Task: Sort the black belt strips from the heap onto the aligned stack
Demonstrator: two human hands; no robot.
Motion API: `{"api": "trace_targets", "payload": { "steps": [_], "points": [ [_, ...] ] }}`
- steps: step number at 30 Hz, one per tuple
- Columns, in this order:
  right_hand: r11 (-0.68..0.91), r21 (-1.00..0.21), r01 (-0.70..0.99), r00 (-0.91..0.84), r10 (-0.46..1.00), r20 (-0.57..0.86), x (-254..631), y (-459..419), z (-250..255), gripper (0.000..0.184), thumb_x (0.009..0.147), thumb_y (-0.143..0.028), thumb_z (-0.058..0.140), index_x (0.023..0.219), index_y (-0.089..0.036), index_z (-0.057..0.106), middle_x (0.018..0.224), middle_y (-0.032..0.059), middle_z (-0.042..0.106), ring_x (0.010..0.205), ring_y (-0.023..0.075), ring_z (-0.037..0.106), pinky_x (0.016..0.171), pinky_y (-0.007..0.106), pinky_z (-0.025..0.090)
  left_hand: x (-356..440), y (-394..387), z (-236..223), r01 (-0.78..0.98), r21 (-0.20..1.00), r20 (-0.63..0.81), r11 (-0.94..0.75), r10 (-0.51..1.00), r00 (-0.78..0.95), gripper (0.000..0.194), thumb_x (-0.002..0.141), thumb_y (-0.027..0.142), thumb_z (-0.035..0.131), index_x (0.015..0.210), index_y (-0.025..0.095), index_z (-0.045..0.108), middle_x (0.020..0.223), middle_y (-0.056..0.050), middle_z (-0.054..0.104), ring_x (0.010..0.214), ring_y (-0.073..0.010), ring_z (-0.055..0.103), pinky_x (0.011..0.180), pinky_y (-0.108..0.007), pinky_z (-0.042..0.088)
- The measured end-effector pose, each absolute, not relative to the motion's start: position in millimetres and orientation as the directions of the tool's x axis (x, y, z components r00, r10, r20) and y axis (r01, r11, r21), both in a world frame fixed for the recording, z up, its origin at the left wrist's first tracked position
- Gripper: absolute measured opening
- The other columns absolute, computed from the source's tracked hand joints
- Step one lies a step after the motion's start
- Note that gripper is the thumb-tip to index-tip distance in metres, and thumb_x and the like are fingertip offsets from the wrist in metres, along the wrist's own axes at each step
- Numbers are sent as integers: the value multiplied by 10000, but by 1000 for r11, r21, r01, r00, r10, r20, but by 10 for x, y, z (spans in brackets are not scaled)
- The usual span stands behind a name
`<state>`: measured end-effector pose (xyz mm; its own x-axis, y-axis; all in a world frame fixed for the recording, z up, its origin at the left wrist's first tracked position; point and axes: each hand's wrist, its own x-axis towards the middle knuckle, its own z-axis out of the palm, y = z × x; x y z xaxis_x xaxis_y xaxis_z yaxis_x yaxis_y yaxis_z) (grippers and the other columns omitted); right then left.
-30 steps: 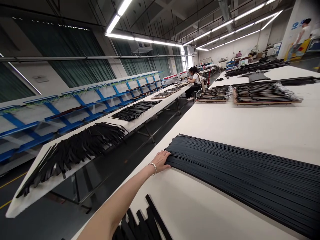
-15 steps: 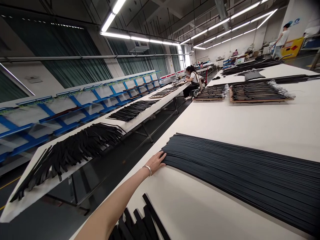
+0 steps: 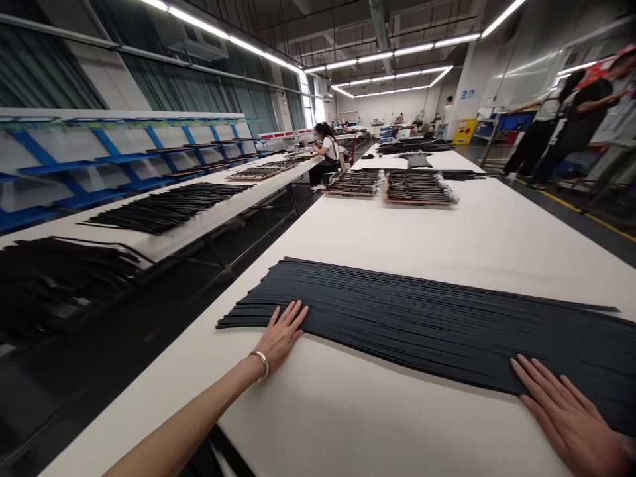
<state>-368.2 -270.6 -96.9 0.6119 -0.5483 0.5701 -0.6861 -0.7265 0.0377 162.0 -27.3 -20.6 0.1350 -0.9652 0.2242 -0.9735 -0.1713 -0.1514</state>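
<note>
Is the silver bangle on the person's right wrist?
No, the silver bangle is just behind the left hand, whose fingers touch the dark strips.

Factory workshop: long white worktables (image 3: 387, 242), batches of black strips (image 3: 397, 311), tube lights (image 3: 199, 22) overhead, blue racks (image 3: 126, 159), seated worker (image 3: 328, 152) at table, yellow floor line (image 3: 561, 200).

No legible text (round blue signs (image 3: 464, 94) on the pale wall (image 3: 476, 74) too small)

silver bangle (image 3: 264, 361) — narrow, shiny — on left wrist (image 3: 252, 374); forearm (image 3: 183, 427) bare, fingers (image 3: 530, 379) slender
</note>
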Motion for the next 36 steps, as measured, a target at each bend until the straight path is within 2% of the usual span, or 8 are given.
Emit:
{"api": "trace_targets", "payload": {
  "steps": [5,11,18,22,27,29,32,36],
  "points": [
    [-731,88,-677,683,-579,446,-3659,-2668,-790,628,889,-439,317,1471,-317,115,1463,-39,316,1337,214,309,1093,475,308,1154,-603,-193,-987,-159,207,19,-977,-52,600,935,497,333,1464,311,122,1528,-42,203,1402,-231,195,1123,-477,198],
    [-668,161,-726,675,-649,352,-3662,-2639,-538,550,962,-389,273,1474,-251,129,1492,-9,261,1373,181,230,1125,409,232,942,-978,-395,-993,-114,357,-32,-934,-11,504,944,467,261,1433,344,258,1499,-24,290,1378,-253,258,1095,-517,206],
    [-300,106,-948,318,-899,301,-4557,-2794,-470,630,929,-583,241,1457,-240,219,1508,24,230,1390,225,164,1123,475,137,824,-1018,-270,-996,-79,356,-45,-935,14,630,928,585,62,1410,274,322,1515,13,253,1392,-225,214,1104,-483,185],
    [-99,-58,-993,79,-958,275,-5025,-2791,-507,700,893,-652,243,1456,-236,217,1517,40,205,1387,241,166,1111,491,154,733,-1008,-200,-992,-116,332,-50,-943,9,654,932,568,28,1416,228,307,1522,-2,228,1393,-219,202,1102,-472,181],
    [44,-422,-905,-154,-961,231,-5142,-2870,-461,765,885,-671,183,1467,-174,171,1499,84,252,1357,255,250,1101,449,208,817,-1037,-234,-988,-155,272,-16,-962,-27,564,940,457,205,1432,191,279,1515,-91,243,1398,-265,187,1095,-507,166],
    [120,-520,-846,-259,-944,204,-5115,-2948,-425,746,895,-655,139,1471,-182,152,1477,85,303,1340,269,286,1098,463,203,850,-1048,-247,-986,-166,261,-8,-965,-36,554,933,430,242,1434,196,272,1511,-107,247,1399,-274,184,1092,-532,148],
    [199,-568,-799,-352,-920,172,-5071,-3078,-391,732,908,-624,76,1477,-165,115,1444,108,359,1326,286,309,1096,494,182,868,-1055,-263,-988,-154,276,-11,-961,-32,548,935,438,235,1441,229,249,1514,-84,245,1401,-270,182,1093,-554,125],
    [186,-561,-807,-332,-928,171,-5049,-3193,-412,685,926,-590,94,1464,-178,198,1430,92,385,1315,265,331,1112,483,154,876,-1064,-321,-992,-122,293,-12,-956,-24,548,937,461,212,1447,261,226,1525,-46,220,1404,-260,172,1099,-553,118]
  ]
}}
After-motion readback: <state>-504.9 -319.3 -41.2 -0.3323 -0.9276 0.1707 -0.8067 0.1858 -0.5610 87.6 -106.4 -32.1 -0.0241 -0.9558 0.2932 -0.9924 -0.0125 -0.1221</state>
